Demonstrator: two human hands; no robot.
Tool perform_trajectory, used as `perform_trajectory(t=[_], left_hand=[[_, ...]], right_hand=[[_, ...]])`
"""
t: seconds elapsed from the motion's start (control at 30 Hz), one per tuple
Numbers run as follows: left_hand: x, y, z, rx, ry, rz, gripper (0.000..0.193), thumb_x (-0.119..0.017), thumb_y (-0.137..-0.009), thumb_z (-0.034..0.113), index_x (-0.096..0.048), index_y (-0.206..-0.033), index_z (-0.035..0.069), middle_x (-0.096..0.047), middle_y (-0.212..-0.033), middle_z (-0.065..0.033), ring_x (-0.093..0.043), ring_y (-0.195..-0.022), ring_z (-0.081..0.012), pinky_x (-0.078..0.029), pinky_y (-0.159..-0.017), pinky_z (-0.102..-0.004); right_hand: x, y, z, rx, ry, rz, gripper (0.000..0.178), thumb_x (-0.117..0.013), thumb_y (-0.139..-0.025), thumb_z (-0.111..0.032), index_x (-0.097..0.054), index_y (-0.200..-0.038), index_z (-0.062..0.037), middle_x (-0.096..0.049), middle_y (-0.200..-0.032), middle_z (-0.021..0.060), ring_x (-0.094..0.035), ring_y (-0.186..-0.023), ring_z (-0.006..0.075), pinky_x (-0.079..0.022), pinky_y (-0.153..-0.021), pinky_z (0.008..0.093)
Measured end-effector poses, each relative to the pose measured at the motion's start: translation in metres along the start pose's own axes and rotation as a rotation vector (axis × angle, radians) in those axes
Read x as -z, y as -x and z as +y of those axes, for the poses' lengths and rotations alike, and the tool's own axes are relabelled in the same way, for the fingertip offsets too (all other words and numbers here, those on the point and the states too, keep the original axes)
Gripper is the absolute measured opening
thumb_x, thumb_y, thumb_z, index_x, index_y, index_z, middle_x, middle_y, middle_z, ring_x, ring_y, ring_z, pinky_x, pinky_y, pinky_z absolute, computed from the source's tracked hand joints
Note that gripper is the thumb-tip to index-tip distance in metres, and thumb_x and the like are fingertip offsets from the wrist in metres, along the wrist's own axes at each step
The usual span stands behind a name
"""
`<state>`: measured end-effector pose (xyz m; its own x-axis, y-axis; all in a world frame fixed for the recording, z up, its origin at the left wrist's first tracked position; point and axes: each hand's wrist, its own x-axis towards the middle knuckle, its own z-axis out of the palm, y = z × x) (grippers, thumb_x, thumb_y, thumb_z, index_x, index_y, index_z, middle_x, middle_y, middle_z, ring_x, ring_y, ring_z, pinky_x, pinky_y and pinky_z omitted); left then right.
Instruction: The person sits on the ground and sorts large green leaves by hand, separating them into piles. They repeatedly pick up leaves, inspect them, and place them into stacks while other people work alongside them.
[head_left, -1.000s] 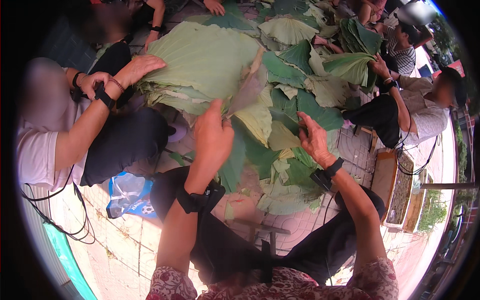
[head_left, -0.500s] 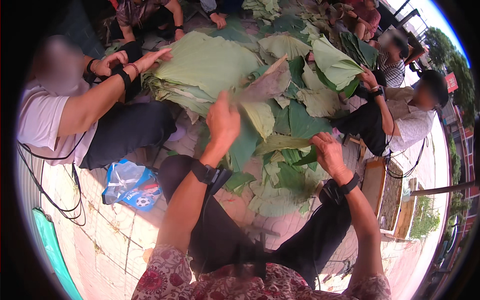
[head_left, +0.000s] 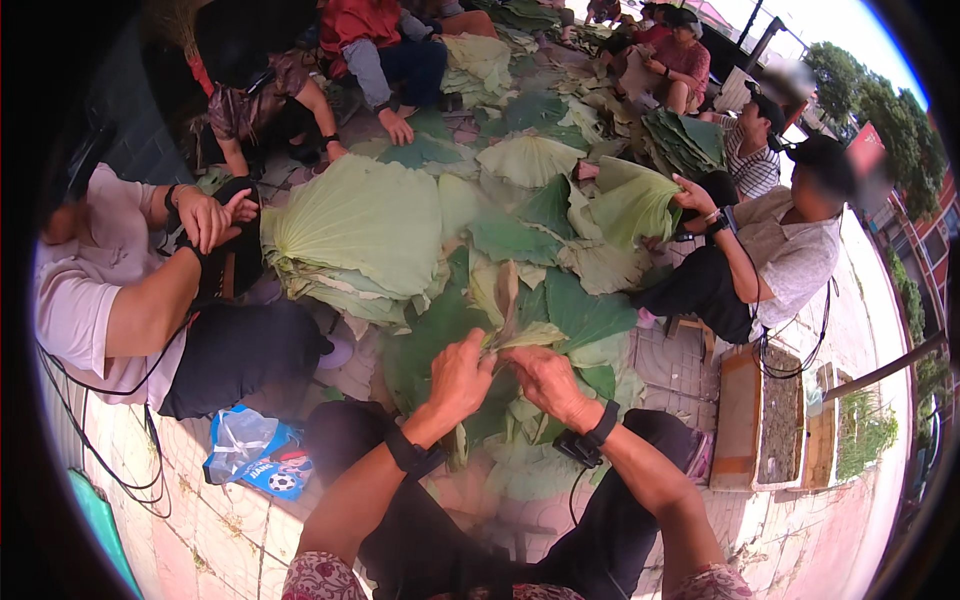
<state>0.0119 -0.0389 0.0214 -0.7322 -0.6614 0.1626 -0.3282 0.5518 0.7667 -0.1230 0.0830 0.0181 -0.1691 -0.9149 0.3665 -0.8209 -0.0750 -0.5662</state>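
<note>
My left hand and my right hand are close together over my knees, both closed. Between them they pinch a folded, partly dried lotus leaf, pale green with a brownish part standing up. My fingertips hide where the leaf is gripped. Just beyond my hands, dark green lotus leaves lie spread and overlapping on the ground. To the left of these rests a thick stack of large pale lotus leaves.
At left sits a person beside the stack; at right another person holds a pale leaf. More people sit farther back among leaves. A blue-and-white bag lies by my left knee. Planter boxes stand at right.
My hands have come together, the right moving left, and the brownish leaf is now folded between them. The view has shifted. The person at right has lowered their leaf.
</note>
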Motion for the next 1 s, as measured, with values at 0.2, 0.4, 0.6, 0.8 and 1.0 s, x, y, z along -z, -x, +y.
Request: perform_trajectory(t=[0.2, 0.4, 0.6, 0.8, 1.0], left_hand=[[0.004, -0.012, -0.009, 0.039, 0.218, -0.208, 0.042, -0.073, -0.079, 0.018, -0.059, -0.114, -0.001, -0.068, -0.093, -0.019, -0.067, -0.087, -0.0328, -0.05, -0.077, -0.0398], [-0.002, -0.013, -0.016, -0.072, 0.125, -0.094, 0.054, -0.079, -0.072, 0.016, -0.056, -0.118, 0.0, -0.068, -0.098, -0.0184, -0.067, -0.089, -0.0312, -0.05, -0.081, -0.0388], [0.001, -0.007, -0.016, 0.005, 0.074, -0.066, 0.039, -0.071, -0.074, 0.009, -0.057, -0.109, 0.001, -0.063, -0.086, -0.0243, -0.061, -0.084, -0.0457, -0.046, -0.074, -0.0504], [0.054, -0.014, -0.014, 0.137, -0.141, 0.096, 0.043, -0.07, -0.074, 0.007, -0.06, -0.115, 0.0, -0.062, -0.078, -0.0211, -0.06, -0.073, -0.0382, -0.046, -0.071, -0.0432], [0.092, -0.01, -0.034, 0.208, -0.236, 0.313, 0.044, -0.07, -0.073, 0.009, -0.061, -0.116, 0.0, -0.06, -0.073, -0.0202, -0.059, -0.069, -0.0362, -0.046, -0.071, -0.0425]], right_hand=[[0.001, -0.01, 0.014, -0.096, -0.084, 0.056, 0.019, -0.063, -0.083, -0.005, -0.062, -0.102, -0.0059, -0.065, -0.09, 0.0175, -0.063, -0.082, 0.0393, -0.051, -0.07, 0.0435], [0.006, -0.024, 0.012, -0.147, -0.209, 0.028, 0.018, -0.067, -0.081, -0.006, -0.064, -0.099, -0.0043, -0.067, -0.087, 0.0184, -0.065, -0.081, 0.0393, -0.052, -0.07, 0.0409], [-0.001, -0.024, 0.005, -0.104, -0.231, -0.009, 0.025, -0.066, -0.077, -0.004, -0.064, -0.102, -0.0059, -0.068, -0.094, 0.016, -0.064, -0.088, 0.0381, -0.052, -0.074, 0.0416], [0.008, -0.017, 0.048, -0.276, 0.185, -0.021, 0.032, -0.062, -0.07, 0.002, -0.063, -0.102, -0.006, -0.066, -0.096, 0.014, -0.064, -0.091, 0.035, -0.051, -0.074, 0.0409], [-0.028, 0.031, 0.151, -0.425, 0.122, -0.031, 0.024, -0.053, -0.072, 0.0, -0.068, -0.089, -0.0075, -0.068, -0.083, 0.014, -0.065, -0.079, 0.037, -0.051, -0.067, 0.0412]])
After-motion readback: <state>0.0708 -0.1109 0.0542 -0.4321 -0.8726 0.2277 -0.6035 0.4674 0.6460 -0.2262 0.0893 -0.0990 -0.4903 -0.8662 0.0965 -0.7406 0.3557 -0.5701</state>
